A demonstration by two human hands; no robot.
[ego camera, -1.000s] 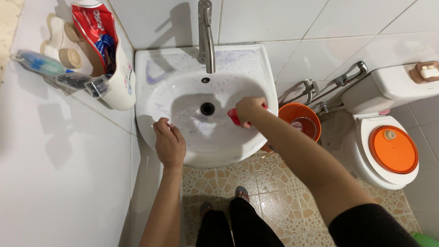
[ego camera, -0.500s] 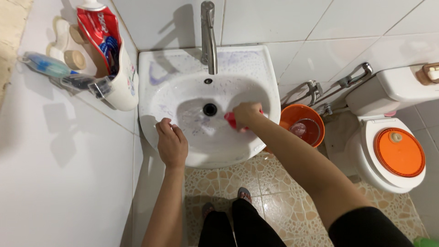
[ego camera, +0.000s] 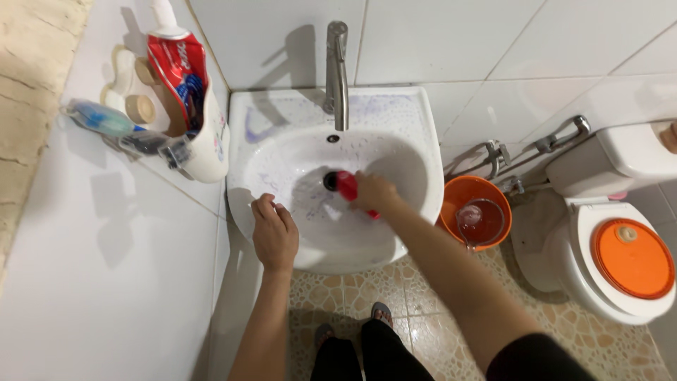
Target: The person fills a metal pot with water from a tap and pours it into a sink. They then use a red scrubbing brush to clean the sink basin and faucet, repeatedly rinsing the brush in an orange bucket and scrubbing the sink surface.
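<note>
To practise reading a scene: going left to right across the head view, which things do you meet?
Wall holder → left hand → red scrubber → right hand → orange bucket → toilet.

Tap (ego camera: 338, 70) overhangs basin (ego camera: 282, 152); left wall crowds it.

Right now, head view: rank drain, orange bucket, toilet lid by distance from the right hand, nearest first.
Measured from the right hand, which grips a red scrubber in the basin:
1. Drain: just left of the hand, in the basin.
2. Orange bucket: on the floor, right of the sink.
3. Toilet lid: orange, far right.
</note>
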